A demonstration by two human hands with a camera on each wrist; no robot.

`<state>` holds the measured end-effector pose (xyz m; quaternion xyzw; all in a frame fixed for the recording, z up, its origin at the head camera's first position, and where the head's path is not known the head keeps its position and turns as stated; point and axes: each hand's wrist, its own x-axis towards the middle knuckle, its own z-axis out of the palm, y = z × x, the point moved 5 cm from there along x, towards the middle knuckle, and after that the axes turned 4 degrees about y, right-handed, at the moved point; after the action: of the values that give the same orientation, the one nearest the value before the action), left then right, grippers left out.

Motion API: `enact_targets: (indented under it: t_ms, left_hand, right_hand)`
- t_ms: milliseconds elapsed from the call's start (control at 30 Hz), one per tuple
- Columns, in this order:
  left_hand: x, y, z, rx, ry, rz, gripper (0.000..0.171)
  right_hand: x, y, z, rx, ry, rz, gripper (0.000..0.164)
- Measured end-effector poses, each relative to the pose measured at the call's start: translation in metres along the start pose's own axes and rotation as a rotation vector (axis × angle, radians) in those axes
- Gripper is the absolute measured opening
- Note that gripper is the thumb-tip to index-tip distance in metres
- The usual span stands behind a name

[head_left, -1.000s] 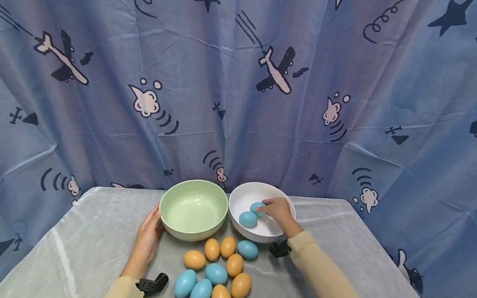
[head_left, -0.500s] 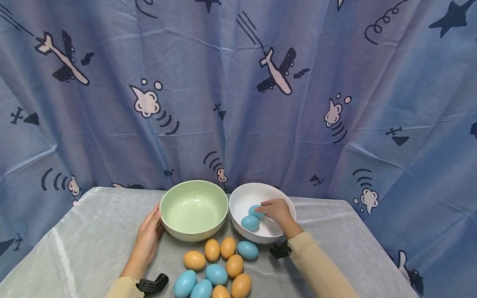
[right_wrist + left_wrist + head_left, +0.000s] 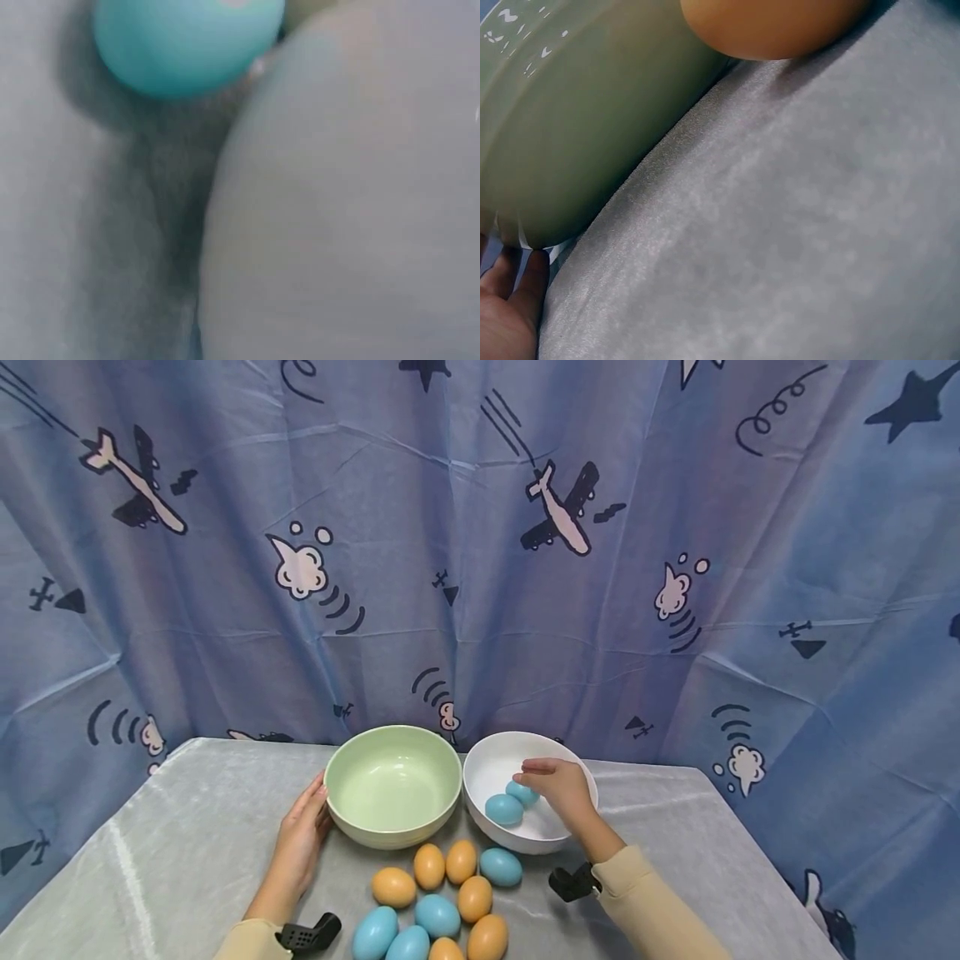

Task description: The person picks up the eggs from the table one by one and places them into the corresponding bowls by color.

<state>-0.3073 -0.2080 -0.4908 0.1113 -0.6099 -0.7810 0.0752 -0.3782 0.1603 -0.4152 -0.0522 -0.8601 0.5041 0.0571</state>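
My left hand [image 3: 300, 839] rests against the left side of the green bowl [image 3: 393, 837], fingers fairly straight. In the left wrist view, its fingertips [image 3: 532, 262] touch the lower wall of that bowl [image 3: 585, 135]. Inside the white bowl [image 3: 517, 842] lie two blue eggs, one in front [image 3: 503, 810] and one behind it [image 3: 522, 794]. Over the rear egg hovers my right hand [image 3: 561, 789], reaching in across the bowl's right rim, with nothing in its fingers. The right wrist view holds only the white bowl's outer wall [image 3: 345, 195] and a blue egg [image 3: 187, 45], not the hand.
Several loose eggs, orange [image 3: 393, 887] and blue [image 3: 437, 916], lie on the grey cloth [image 3: 180, 852] in front of the bowls. One blue egg [image 3: 501, 867] sits close to the white bowl. Behind the table hangs a blue patterned curtain [image 3: 480, 568].
My right hand has let go of the rear blue egg and lifted slightly off it. The front blue egg has rolled a little toward me. The left hand stays at the green bowl.
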Motion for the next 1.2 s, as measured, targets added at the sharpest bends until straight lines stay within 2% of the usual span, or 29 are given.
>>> enact_targets:
  t_ms: [200, 333, 533, 667, 833, 1100, 1200]
  left_hand:
    - [0.0, 0.0, 0.0, 0.002, 0.003, 0.001, 0.065]
    - [0.0, 0.0, 0.0, 0.009, 0.001, 0.006, 0.064]
    - [0.0, 0.0, -0.001, 0.015, 0.003, 0.0, 0.064]
    - [0.0, 0.0, -0.001, 0.015, 0.006, -0.009, 0.064]
    - [0.0, 0.0, 0.0, 0.016, 0.007, -0.013, 0.064]
    - [0.0, 0.0, 0.0, 0.02, 0.006, -0.008, 0.064]
    - [0.0, 0.0, -0.001, 0.025, 0.008, -0.007, 0.064]
  right_hand:
    - [-0.026, -0.011, -0.003, 0.087, -0.057, -0.07, 0.034]
    - [-0.047, -0.018, -0.011, 0.152, -0.105, -0.074, 0.033]
    - [-0.076, -0.027, -0.02, 0.194, -0.186, -0.067, 0.035]
    - [-0.091, -0.027, -0.021, 0.231, -0.264, -0.109, 0.038]
    - [-0.107, -0.024, -0.018, 0.268, -0.384, -0.16, 0.042]
    - [-0.12, -0.016, -0.011, 0.275, -0.492, -0.126, 0.044]
    - [-0.123, -0.012, -0.007, 0.294, -0.555, -0.147, 0.045]
